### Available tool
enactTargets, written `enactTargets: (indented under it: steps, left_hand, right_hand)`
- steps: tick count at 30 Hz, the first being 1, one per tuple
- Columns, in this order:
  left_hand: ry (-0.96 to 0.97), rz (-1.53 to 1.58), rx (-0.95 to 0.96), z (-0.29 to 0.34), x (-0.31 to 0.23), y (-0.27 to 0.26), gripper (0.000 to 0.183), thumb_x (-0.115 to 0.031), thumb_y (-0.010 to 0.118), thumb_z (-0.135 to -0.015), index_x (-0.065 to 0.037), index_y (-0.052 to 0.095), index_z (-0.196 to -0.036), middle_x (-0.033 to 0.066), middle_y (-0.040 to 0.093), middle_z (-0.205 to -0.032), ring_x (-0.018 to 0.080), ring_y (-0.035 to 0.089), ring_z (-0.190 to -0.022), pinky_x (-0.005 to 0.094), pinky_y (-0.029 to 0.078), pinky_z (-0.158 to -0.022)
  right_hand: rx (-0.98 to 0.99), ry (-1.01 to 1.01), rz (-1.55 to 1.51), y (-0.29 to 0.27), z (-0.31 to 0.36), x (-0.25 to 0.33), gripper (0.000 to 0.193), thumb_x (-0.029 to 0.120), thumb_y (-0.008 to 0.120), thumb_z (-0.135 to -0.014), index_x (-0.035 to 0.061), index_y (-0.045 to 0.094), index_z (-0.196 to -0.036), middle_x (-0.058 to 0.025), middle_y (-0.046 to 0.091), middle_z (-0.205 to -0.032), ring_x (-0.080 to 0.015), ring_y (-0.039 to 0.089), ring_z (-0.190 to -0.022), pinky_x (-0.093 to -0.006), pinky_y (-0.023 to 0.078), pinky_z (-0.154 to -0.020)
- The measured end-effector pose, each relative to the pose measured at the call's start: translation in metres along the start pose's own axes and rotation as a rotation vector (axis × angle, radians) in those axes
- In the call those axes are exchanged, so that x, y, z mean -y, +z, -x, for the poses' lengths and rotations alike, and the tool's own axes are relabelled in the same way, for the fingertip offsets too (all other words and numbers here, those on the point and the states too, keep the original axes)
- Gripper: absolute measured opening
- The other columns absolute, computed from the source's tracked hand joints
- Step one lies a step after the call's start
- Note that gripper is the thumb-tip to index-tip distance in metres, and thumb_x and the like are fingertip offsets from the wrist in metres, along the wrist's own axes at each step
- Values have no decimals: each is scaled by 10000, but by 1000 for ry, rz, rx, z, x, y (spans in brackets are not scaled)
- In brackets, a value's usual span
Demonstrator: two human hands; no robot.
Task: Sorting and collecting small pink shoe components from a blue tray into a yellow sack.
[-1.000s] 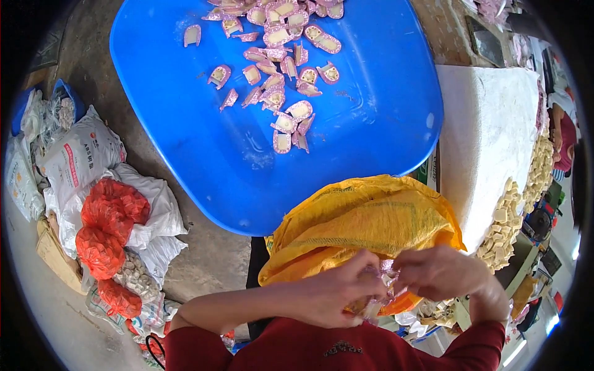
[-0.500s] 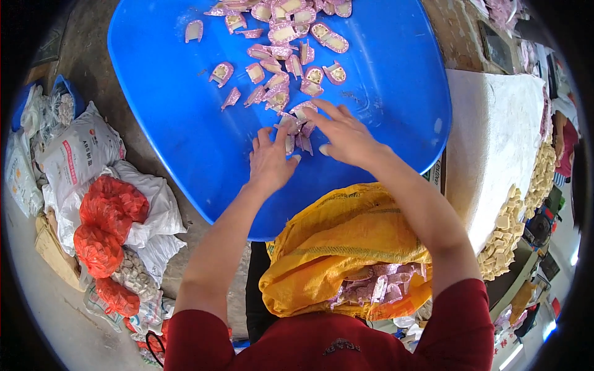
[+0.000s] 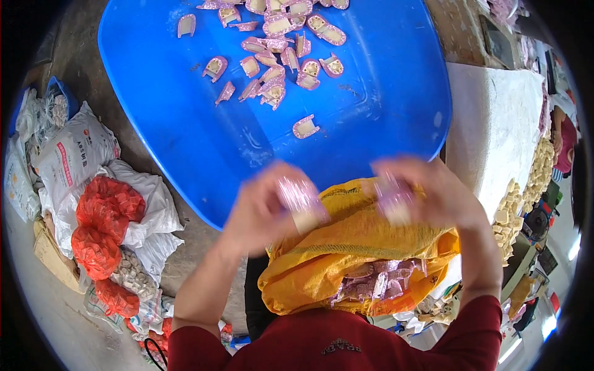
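My left hand is closed on glittery pink shoe heels, smeared by motion, so I cannot tell how many. Level with it on the right, my blurred right hand grips another pink shoe heel, perhaps more than one. Both hands hover over the upper part of an orange-yellow woven sack at my lap. More pink heels show in its mouth. Beyond it, a large blue tub holds a loose spread of heels with cream undersides. One heel lies apart, nearer me.
White sacks and red plastic bags are piled on the floor at left. At right, a white sheet covers a surface beside heaps of cream-coloured pieces. Another person's red clothing shows at far right.
Both hands have drawn back from the tub toward the sack and moved apart, carrying heels picked up from the near end of the heap. One heel stays behind there.
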State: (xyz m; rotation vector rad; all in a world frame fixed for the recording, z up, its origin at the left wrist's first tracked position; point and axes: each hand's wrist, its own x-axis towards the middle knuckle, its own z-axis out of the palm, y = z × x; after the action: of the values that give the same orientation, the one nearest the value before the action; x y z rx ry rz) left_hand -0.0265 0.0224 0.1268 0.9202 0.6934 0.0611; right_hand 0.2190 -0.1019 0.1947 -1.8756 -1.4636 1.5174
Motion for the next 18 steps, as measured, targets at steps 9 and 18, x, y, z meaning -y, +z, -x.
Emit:
enactTargets:
  steps: [9, 18]
  left_hand:
    - [694, -1031, 514, 91, 31, 126, 370, -109, 548, -852, -28, 536, -1212, 198, 483, -1210, 314, 503, -1114, 380, 454, -884]
    - [252, -1173, -572, -66, -3, -36, 457, -140, 675, -771, -170, 576, -1216, 178, 443, -1274, 361, 404, -1201, 450, 372, -987]
  right_hand:
    - [637, 71, 265, 16, 113, 43, 442, 232, 703, -781, 115, 592, -1193, -99, 644, -966, -274, 627, -939, -393, 517, -776]
    - [-381, 229, 273, 10, -83, -62, 591, 408, 712, -767, 164, 530, -1273, -202, 290, -1438, -425, 341, -1282, -500, 336, -1045]
